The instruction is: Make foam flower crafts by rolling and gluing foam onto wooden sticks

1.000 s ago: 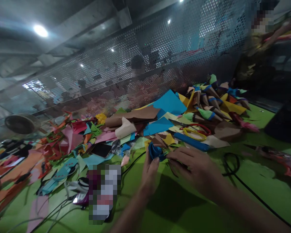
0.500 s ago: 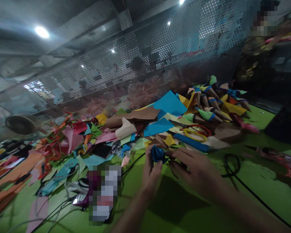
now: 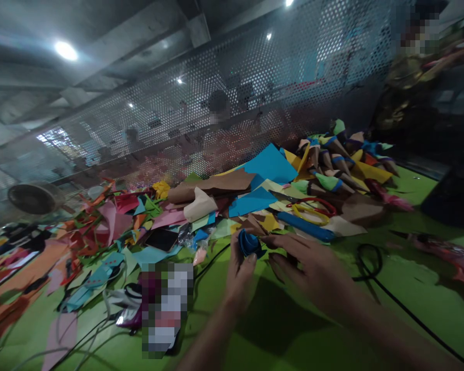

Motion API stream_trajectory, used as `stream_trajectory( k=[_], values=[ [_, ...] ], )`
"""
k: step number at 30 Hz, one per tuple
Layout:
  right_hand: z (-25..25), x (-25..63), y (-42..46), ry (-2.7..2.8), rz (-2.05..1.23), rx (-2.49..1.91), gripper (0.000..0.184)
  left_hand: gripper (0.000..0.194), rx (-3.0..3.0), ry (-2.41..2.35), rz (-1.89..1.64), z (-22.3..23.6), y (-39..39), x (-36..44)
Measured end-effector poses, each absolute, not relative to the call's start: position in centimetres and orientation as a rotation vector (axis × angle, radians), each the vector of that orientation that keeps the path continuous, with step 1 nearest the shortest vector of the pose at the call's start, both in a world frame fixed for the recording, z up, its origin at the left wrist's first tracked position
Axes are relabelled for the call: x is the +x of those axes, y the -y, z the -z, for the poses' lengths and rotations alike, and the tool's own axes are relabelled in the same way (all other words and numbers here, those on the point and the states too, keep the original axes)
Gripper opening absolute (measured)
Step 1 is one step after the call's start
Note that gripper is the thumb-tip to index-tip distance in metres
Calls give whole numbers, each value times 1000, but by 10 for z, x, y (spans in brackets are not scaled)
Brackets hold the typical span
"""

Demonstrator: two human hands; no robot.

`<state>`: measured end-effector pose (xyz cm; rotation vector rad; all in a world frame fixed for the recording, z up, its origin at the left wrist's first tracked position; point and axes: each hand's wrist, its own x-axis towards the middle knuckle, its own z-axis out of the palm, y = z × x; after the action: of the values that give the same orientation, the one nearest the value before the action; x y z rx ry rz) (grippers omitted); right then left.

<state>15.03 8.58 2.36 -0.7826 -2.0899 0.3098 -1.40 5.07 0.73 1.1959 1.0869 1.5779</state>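
Green tabletop [image 3: 282, 335], paper-strewn; toward its left, a white-and-pink object [image 3: 166, 309] with its face pixelated, any print unreadable. Left hand [image 3: 240, 275]: thumb and fingers closed around the rolled blue paper [image 3: 249, 242], near centre. Right hand [image 3: 307, 257], just right of it: fingers bent, tips slightly parted at the paper's edge; whether they grip it cannot be told.
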Motion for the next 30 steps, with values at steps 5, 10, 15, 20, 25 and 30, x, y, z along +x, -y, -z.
stream_trajectory(
  k=[5,10,15,20,25,30],
  values=[
    [-25,149,-85,2094,-285,-750,23,46,1146,-1049,-1598,-6,-51,-13],
    [-23,147,-85,2098,-287,-706,32,48,1120,-1105,-1591,-11,-51,-12],
    [-19,147,-85,2139,-321,-723,38,54,1138,-1151,-1582,-14,-50,-11],
    [-21,146,-85,2123,-379,-702,43,56,1121,-1152,-1596,-13,-51,-11],
    [-24,144,-83,2097,-433,-692,50,58,1084,-1123,-1611,-15,-52,-12],
    [-24,145,-83,2112,-411,-710,48,63,1023,-1141,-1617,-15,-51,-12]
  ],
)
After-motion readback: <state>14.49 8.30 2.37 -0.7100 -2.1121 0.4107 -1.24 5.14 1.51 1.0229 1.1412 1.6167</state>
